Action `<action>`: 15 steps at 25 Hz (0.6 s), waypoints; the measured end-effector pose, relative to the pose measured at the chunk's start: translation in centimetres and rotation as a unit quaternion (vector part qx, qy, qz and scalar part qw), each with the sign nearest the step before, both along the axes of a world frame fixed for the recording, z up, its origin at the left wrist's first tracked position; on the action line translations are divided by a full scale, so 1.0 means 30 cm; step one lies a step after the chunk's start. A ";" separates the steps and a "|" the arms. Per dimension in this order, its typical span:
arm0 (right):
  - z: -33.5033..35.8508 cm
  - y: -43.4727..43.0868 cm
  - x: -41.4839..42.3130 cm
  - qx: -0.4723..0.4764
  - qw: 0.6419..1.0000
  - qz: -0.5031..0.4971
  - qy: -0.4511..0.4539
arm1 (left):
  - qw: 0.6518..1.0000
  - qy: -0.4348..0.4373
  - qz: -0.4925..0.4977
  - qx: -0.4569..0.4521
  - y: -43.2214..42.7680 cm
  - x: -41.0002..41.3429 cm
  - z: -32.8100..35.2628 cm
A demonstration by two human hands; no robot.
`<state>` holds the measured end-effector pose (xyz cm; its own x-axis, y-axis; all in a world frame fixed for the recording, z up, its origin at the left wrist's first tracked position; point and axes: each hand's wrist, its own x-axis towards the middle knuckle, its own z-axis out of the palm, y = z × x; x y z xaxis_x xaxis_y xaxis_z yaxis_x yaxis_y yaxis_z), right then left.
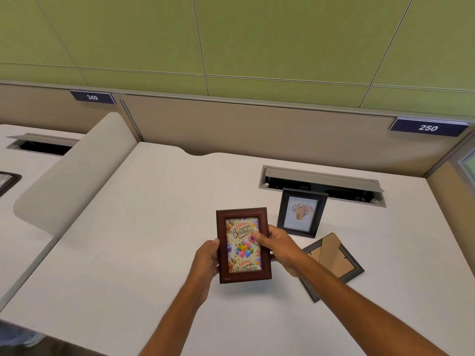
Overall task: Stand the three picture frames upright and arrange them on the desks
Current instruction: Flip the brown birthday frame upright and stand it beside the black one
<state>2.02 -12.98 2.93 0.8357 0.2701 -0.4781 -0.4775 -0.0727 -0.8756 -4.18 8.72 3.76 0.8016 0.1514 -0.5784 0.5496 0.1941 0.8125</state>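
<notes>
Head view looks down on a white desk [154,227], where both hands hold one picture frame over its middle. The left hand [205,258] grips the left side of the brown frame [244,274], with its fingers curled behind it. The right hand [281,249] grasps the right side, its thumb lying across the glass on the "Happy Birthday" print with balloons. That frame faces the camera in portrait format; I cannot tell whether its bottom edge touches the desk.

Toward the far edge, a black frame [302,213] with a flower-pot print stands upright just in front of the open cable hatch [321,179]. Between it and the near edge, right of the held frame, a grey frame [334,263] lies face down and turned at an angle, with its brown cardboard back showing. The right wrist covers part of it.

Along the desk's left edge rises a rounded beige divider [72,176]. Beyond it, on the neighbouring desk, a dark-rimmed thing [9,179] is cut off by the picture's edge. Number plates reading 249 [92,97] and 250 [428,127] sit on the back partition under green wall panels [257,34].
</notes>
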 end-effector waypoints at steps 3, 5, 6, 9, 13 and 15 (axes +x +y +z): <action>0.001 -0.001 0.017 -0.003 1.000 -0.008 -0.020 | 1.000 0.015 0.004 -0.017 -0.004 0.041 0.015; -0.003 -0.002 0.025 0.001 0.999 -0.015 -0.035 | 1.000 0.023 0.006 -0.013 -0.008 0.074 0.021; -0.007 -0.003 0.026 0.004 0.999 -0.018 -0.045 | 0.999 0.028 0.011 -0.015 -0.010 0.090 0.022; -0.033 -0.008 0.020 0.007 0.996 -0.011 -0.084 | 0.999 0.026 0.009 -0.031 -0.005 0.142 0.027; -0.081 -0.020 0.004 -0.058 0.989 0.004 -0.139 | 0.999 -0.018 -0.025 -0.029 0.013 0.202 0.026; -0.100 -0.025 0.015 -0.073 0.986 0.012 -0.152 | 0.998 -0.037 -0.056 -0.005 0.012 0.228 0.010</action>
